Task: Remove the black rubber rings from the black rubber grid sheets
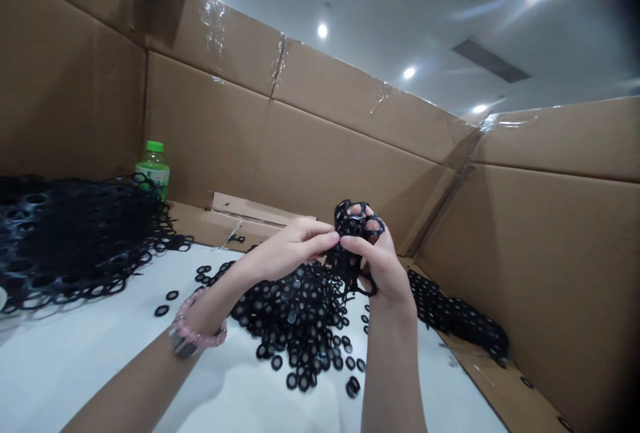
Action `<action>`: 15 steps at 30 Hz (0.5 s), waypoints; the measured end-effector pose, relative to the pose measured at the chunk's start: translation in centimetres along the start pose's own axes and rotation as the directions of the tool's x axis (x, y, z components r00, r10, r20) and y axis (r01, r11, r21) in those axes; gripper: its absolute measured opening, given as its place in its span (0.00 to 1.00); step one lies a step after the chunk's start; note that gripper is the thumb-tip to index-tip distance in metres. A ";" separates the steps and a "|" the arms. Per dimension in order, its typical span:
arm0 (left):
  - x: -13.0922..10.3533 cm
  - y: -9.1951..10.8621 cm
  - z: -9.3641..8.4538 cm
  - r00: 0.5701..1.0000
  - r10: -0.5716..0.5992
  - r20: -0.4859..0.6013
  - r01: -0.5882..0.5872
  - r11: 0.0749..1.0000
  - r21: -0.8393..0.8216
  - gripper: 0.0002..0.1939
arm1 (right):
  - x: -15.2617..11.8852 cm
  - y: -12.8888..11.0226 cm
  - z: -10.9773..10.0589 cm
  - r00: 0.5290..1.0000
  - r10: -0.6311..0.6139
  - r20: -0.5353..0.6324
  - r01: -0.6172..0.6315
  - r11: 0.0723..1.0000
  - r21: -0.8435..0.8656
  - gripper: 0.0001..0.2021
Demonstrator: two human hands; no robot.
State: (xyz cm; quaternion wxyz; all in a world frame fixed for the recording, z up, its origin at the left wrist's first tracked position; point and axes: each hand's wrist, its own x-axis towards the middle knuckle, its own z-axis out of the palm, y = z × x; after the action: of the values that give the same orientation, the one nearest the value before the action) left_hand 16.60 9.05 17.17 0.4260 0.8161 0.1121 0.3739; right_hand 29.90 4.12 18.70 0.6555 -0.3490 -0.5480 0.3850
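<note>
A crumpled black sheet with round holes (349,223) is bunched up above the table, wrapped in the fingers of my right hand (385,263). My left hand (295,246) meets it from the left, thumb and forefinger pinched together at the sheet's edge. Whether a small piece sits between those fingertips is hidden. Below both hands lies a heap of small black rings (300,320) with pale centres, some scattered loose around it. A pink beaded bracelet (200,333) circles my left wrist.
On the left rises a large pile of black perforated scraps (85,233), with a green-capped bottle (154,165) behind it. At right lies a black perforated sheet (457,313) beside the cardboard wall (545,253). Cardboard walls surround the white table (240,396).
</note>
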 end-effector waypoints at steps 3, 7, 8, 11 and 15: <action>0.6 -1.1 -0.4 0.995 -0.061 -0.078 0.039 0.965 -0.258 0.17 | -0.1 -0.1 -0.4 0.998 0.000 -0.067 0.003 0.999 0.043 0.17; 1.0 -2.5 -2.4 0.954 -0.133 -0.270 0.053 0.958 -0.283 0.16 | -0.1 -0.9 -2.3 0.992 -0.037 -0.119 0.055 0.986 0.155 0.14; 1.0 -2.7 -2.9 0.937 -0.125 -0.326 0.055 0.975 -0.216 0.15 | -0.1 -1.1 -2.7 0.990 -0.073 -0.123 0.094 0.980 0.175 0.14; 0.7 -3.3 -2.8 0.939 -0.019 -0.345 0.087 0.979 0.184 0.15 | -0.3 -1.5 -3.0 0.980 -0.160 -0.121 0.179 0.969 0.168 0.12; 0.2 -4.9 -0.2 0.979 -0.198 0.042 0.125 0.754 0.645 0.12 | -0.9 -1.4 -1.3 0.992 -0.098 -0.074 0.105 0.990 0.097 0.13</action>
State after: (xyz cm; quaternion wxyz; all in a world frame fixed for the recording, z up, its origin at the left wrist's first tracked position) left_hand 17.29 12.27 13.49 0.1591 0.9184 0.2795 0.2306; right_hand 31.32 2.66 19.36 0.7096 -0.3005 -0.5218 0.3659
